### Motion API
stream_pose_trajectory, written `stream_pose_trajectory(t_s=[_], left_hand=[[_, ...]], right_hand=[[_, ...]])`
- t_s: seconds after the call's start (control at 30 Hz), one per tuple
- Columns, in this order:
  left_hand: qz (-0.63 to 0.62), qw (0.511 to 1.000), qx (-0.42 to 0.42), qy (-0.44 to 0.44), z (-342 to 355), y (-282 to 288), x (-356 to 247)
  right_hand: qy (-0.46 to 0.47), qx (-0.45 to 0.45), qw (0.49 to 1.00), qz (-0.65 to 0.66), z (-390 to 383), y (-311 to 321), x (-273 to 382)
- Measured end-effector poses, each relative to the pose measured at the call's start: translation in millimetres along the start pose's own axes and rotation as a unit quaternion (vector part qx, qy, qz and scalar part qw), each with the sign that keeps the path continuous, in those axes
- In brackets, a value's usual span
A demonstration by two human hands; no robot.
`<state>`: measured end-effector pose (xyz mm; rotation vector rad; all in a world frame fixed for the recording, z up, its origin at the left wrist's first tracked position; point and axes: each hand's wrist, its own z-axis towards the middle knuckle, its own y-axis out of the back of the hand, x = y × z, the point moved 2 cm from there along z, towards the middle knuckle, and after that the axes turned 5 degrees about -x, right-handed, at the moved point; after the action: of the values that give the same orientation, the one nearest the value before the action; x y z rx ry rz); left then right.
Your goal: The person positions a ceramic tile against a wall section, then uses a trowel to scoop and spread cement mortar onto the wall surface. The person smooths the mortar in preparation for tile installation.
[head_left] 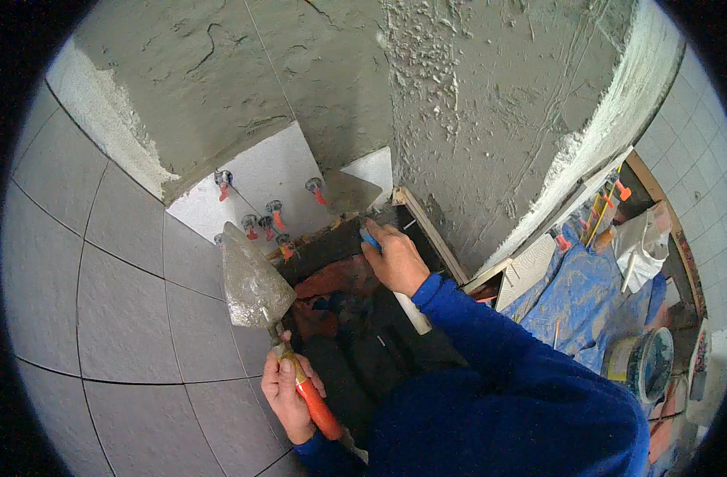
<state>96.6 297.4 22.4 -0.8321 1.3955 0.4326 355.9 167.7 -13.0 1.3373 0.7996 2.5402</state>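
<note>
My left hand (pixel 287 393) is wrapped round the red-orange handle of a trowel (pixel 256 290). Its broad blade points up and away, smeared with grey mortar. My right hand (pixel 397 258) is closed over a small blue thing (pixel 369 237), mostly hidden by the fingers, at the foot of the wall corner. To its left, light speckled tile pieces (pixel 260 179) lie against the grey mortar. Several dark round fittings with red tabs (pixel 316 189) stand on and along the larger piece.
Grey floor tiles (pixel 133 274) spread along the left. Rough mortar (pixel 490 119) coats the surfaces ahead, with a wooden strip (pixel 431 232) by the corner. On the right are a blue sheet (pixel 574 290), a white bag (pixel 643 248), a cut tile (pixel 526 270) and a clear bucket (pixel 640 364).
</note>
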Motion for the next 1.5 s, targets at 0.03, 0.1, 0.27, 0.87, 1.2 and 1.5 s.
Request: stream_pose_trajectory(t_s=[0.03, 0.1, 0.27, 0.87, 1.2, 1.5], left_hand=[[0.001, 1.000, -0.001, -0.002, 0, 0, 0], [-0.003, 1.000, -0.002, -0.008, 0, -1, 0], [0.006, 1.000, 0.003, -0.018, 0, -2, 1], [0.025, 1.000, 0.012, 0.012, -1, -11, 5], [0.064, 0.997, 0.027, 0.021, -4, -17, 7], [0.052, 0.998, 0.006, 0.041, -2, -21, 6]], right_hand=[[-0.004, 0.010, 1.000, -0.002, 2, 3, 0], [-0.010, 0.031, 0.999, 0.011, 6, 12, -1], [-0.010, 0.024, 0.997, 0.067, 11, 31, 0], [0.015, 0.035, 0.999, 0.035, 17, 24, -17], [0.016, 0.066, 0.997, 0.038, 26, 37, -24], [-0.008, -0.003, 0.995, 0.097, 22, 27, -17]])
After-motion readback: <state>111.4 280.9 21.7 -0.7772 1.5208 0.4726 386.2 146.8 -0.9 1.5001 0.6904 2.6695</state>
